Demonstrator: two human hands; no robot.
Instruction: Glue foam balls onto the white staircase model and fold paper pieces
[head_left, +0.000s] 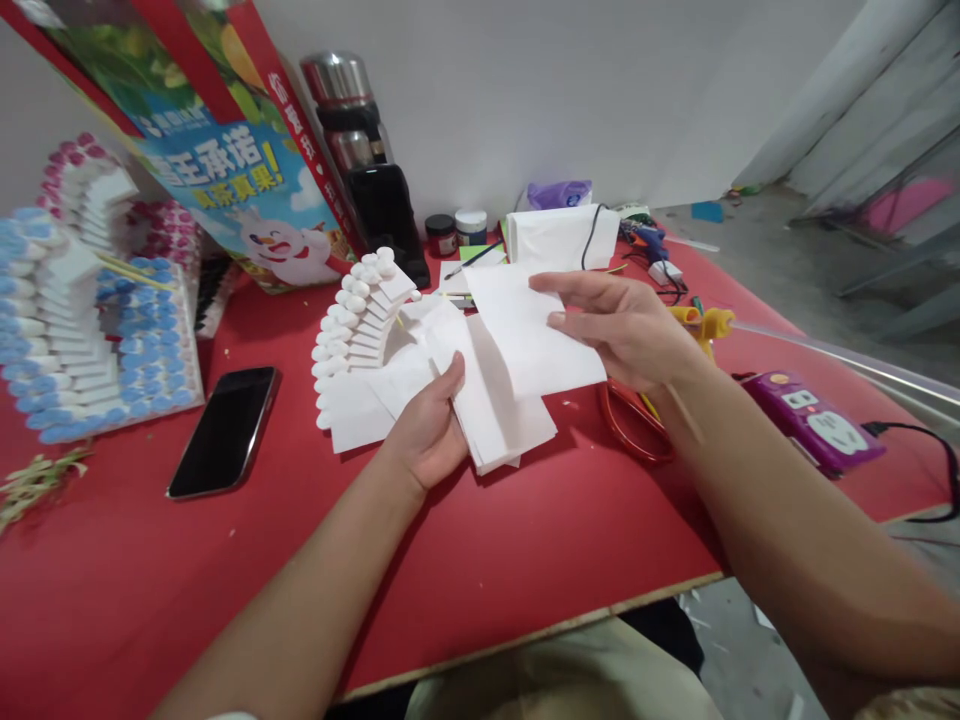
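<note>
My left hand [433,430] is closed around a small stack of white paper sheets [487,400], its thumb on top. Between the thumb and fingers of my right hand [611,325] is a single white paper sheet [532,340], raised at an angle over the stack. Just behind my left hand stands a white stepped model [360,330], edged with rounded white cotton-like tips, on a flat white base. More white paper lies between this model and the stack; where one piece ends there is hard to see.
On the red table [525,550] lie a black phone [225,432], red-handled scissors [636,425], a yellow glue gun [705,322] and a purple power strip [814,422]. Blue-and-white models [97,330], a printed bag [247,170], a thermos [345,110] and paint jars [456,230] stand farther back.
</note>
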